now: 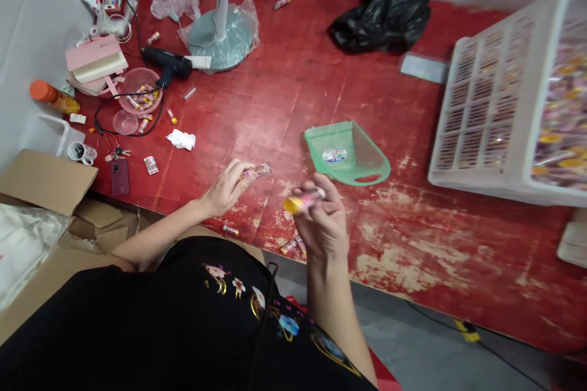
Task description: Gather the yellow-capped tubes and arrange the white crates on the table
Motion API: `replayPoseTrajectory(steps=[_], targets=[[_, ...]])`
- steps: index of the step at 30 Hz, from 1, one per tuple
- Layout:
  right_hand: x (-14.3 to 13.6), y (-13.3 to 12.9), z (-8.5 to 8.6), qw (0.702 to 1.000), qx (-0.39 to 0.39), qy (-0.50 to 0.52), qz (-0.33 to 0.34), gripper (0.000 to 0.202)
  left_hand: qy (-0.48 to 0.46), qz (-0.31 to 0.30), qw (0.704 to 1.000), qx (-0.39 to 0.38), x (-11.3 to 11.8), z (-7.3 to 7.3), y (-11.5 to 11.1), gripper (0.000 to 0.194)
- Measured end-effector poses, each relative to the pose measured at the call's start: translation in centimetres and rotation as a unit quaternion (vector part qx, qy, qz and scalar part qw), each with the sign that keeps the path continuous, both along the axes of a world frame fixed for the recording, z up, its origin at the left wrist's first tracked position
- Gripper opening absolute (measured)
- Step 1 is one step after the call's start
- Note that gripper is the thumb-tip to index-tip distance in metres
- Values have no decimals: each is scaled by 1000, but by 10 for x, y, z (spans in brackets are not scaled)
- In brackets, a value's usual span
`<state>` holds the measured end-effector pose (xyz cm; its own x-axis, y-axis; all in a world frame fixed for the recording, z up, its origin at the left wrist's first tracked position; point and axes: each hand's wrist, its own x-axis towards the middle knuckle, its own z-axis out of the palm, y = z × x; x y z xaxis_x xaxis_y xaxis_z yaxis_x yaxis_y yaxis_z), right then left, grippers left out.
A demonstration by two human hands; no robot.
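Small pink-wrapped tubes are what both hands hold, just below the middle of the frame, above the near edge of the worn red-painted wooden table (413, 134). The white slatted plastic crate (477, 116), filling the right side and packed with more pink and yellow pieces, is the biggest thing about; a black plastic bag (385, 9) lies at upper centre and a grey fan base (224, 40) upper left. The green plastic scoop (348, 153) sits just above and right of the hands, close to them.

The right hand (323, 229) is raised, fingers pinched narrowly around a yellow-capped pink tube (302, 200), whose long axis runs left to right with the yellow end pointing left. The left hand (227, 186) rests near the table, fingertips closed on a pink patterned tube (257, 171) that points right, toward the other one. The two tubes are near each other but apart, tips facing.

A few loose tubes (288, 247) lie at the table edge under the right wrist. Bare tabletop lies between hands and scoop.
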<state>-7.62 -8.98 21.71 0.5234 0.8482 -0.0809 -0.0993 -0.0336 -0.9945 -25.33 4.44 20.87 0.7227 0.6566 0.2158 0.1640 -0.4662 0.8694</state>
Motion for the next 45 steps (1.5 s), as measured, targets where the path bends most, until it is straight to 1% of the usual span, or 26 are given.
replayPoseTrajectory(steps=[3,6,8,10,14,16,18,21,25,27,29,32,34,36,37,38,40,42,43,44,45], targets=[[9,-7,-3,999,-42,19,-2,43,1,27,1000,7,5,-10,-3,25],[15,-11,2,998,-44,44,11,49,-15,20,1000,7,13,-13,-7,26],[20,-14,6,998,-27,60,24,51,-42,20,999,3,21,-11,-10,27],[26,-19,9,997,-13,72,31,49,-69,29,997,-6,30,-7,-15,26],[45,-32,8,997,-6,60,55,50,-85,52,995,-31,51,-1,-26,27],[55,-39,8,995,7,81,66,51,-94,62,993,-27,62,1,-33,28],[65,-46,8,991,25,110,66,52,-107,61,992,-5,74,3,-41,26],[80,-56,9,989,38,129,58,54,-125,49,990,37,91,8,-53,22],[101,-69,10,992,48,112,45,54,-134,38,988,71,112,13,-69,15],[109,-73,10,992,50,103,56,56,-133,26,987,82,122,14,-77,17],[115,-78,11,991,41,100,81,58,-132,5,987,90,132,13,-84,18],[124,-89,11,991,18,87,99,46,-110,-52,989,89,149,12,-95,26],[138,-97,6,991,-6,97,88,39,-69,-84,991,78,159,10,-100,45],[170,-105,0,992,-31,115,49,42,-26,-86,994,56,165,5,-104,69],[195,-107,-1,993,-38,113,13,45,-12,-75,996,44,166,1,-104,75],[225,-108,0,994,-37,96,-38,48,-3,-62,998,33,165,-4,-104,76],[298,-106,8,986,-16,28,-165,53,11,-43,999,21,161,-15,-101,66],[374,-99,22,953,7,-60,-296,53,38,-40,998,29,153,-26,-97,51],[408,-94,28,934,-2,-105,-341,52,57,-44,997,39,148,-30,-96,44],[436,-90,32,925,-6,-123,-360,52,78,-47,995,49,142,-35,-94,39],[456,-87,33,919,-16,-140,-367,51,99,-47,992,56,134,-39,-93,36]])
